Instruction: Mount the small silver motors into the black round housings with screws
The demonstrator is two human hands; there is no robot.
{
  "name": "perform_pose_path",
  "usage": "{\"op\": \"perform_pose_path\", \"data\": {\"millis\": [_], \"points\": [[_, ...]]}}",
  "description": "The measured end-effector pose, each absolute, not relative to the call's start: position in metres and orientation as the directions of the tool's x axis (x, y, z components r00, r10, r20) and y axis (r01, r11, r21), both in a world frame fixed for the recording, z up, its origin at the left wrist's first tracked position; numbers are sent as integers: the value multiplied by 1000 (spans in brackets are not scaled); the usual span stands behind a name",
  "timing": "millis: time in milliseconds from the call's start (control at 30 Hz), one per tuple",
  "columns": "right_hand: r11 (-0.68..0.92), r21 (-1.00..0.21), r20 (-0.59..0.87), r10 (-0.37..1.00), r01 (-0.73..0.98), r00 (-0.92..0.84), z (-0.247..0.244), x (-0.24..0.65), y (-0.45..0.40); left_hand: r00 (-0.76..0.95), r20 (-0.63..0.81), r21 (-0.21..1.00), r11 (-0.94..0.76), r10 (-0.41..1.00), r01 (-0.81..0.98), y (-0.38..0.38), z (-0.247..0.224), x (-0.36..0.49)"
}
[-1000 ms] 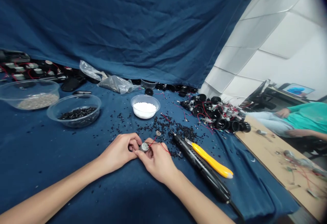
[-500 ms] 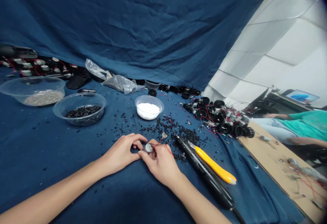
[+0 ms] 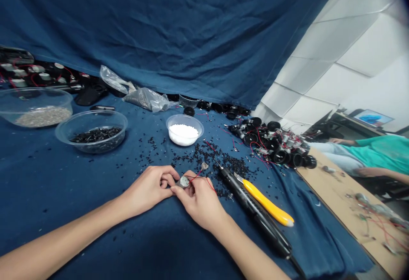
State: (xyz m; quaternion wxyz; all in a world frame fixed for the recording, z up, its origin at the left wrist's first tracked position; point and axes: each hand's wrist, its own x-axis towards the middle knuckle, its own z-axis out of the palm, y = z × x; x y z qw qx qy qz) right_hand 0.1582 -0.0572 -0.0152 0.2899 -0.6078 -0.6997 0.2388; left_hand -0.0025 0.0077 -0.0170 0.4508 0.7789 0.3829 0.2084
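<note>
A small round silver motor (image 3: 184,181) with thin red wires (image 3: 198,177) is pinched between the left hand (image 3: 147,184) and right hand (image 3: 200,201) above blue cloth (image 3: 67,216); it is judged light, best held by its stiff casing (image 3: 182,182), not the fragile wires.

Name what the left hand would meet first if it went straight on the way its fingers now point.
Probably the small round metal motor with red wires; the left hand may already touch it, as depth is unclear.

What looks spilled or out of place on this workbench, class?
Small black pellets lie scattered over the blue cloth, around the left hand and right hand pinching a small wired metal part. They look spilled: similar black pieces sit in the clear plastic bowl.
</note>
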Motion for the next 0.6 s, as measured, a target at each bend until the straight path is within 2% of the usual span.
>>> {"op": "perform_pose_path", "data": {"millis": [600], "points": [[191, -696, 137, 982, 692, -134, -13, 158, -55, 592, -12, 871, -282, 806, 401, 6, -16, -1]]}}
